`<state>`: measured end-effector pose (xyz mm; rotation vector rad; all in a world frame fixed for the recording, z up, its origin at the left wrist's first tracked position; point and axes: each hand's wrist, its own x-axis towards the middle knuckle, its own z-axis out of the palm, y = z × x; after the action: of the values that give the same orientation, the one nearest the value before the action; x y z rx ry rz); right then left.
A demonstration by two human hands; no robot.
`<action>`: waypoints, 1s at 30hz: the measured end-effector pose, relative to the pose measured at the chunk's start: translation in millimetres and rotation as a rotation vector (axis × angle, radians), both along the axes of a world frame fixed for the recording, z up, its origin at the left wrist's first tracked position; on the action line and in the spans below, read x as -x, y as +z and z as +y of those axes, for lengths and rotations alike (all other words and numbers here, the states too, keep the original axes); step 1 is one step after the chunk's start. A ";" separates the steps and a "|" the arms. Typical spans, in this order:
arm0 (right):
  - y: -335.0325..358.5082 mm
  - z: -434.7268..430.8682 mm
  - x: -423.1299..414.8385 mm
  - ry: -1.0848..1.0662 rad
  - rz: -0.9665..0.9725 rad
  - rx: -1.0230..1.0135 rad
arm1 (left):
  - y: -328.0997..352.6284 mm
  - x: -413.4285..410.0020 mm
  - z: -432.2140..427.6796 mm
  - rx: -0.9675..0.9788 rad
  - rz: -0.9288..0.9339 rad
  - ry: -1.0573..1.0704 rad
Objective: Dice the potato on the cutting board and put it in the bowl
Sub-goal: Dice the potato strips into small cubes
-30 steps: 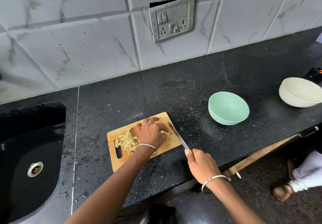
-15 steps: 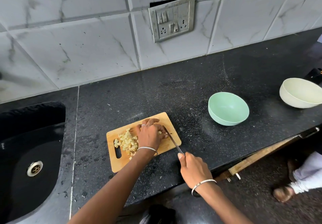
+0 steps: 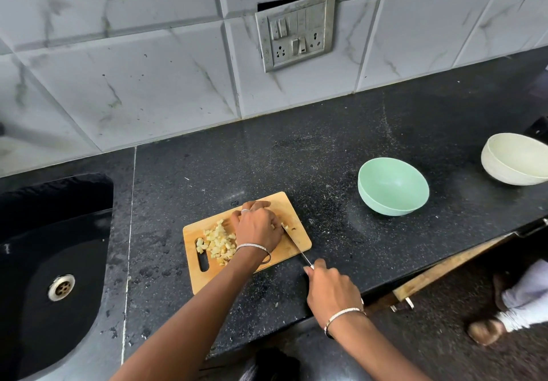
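Now our left grip (image 3: 258,226) curls over the potato (image 3: 219,241) on the cutting board (image 3: 299,229) — our right grip (image 3: 332,291) clasps the knife (image 3: 296,245).

Soft even daylight, sharp, wide-angle edge warp.

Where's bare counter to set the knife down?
Bare counter: between cutting board and green bowl; between green bowl and white bowl; behind the board to the wall. Crowded: the board, under diced potato, left hand, knife.
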<state>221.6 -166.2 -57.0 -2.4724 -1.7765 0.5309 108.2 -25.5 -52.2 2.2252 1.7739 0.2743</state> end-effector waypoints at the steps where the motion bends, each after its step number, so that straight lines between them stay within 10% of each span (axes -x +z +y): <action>1: -0.3 0.1 -0.1 0.013 -0.012 0.003 | -0.8 0.9 0.2 -0.007 0.002 0.008; 11: 8.1 13.0 -33.3 -0.064 0.226 0.012 | 3.5 18.2 18.4 0.039 -0.123 0.025; 21: -7.3 7.7 -20.9 -0.058 0.276 0.074 | 4.5 13.4 26.5 -0.009 0.231 -0.079; 30: -6.2 14.5 -32.1 -0.090 0.288 -0.020 | 2.8 -0.4 39.9 0.108 0.040 -0.098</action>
<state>253.7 -151.8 -63.2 -2.3087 -1.5459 0.8093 108.6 14.4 -49.4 2.2471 1.6515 0.1106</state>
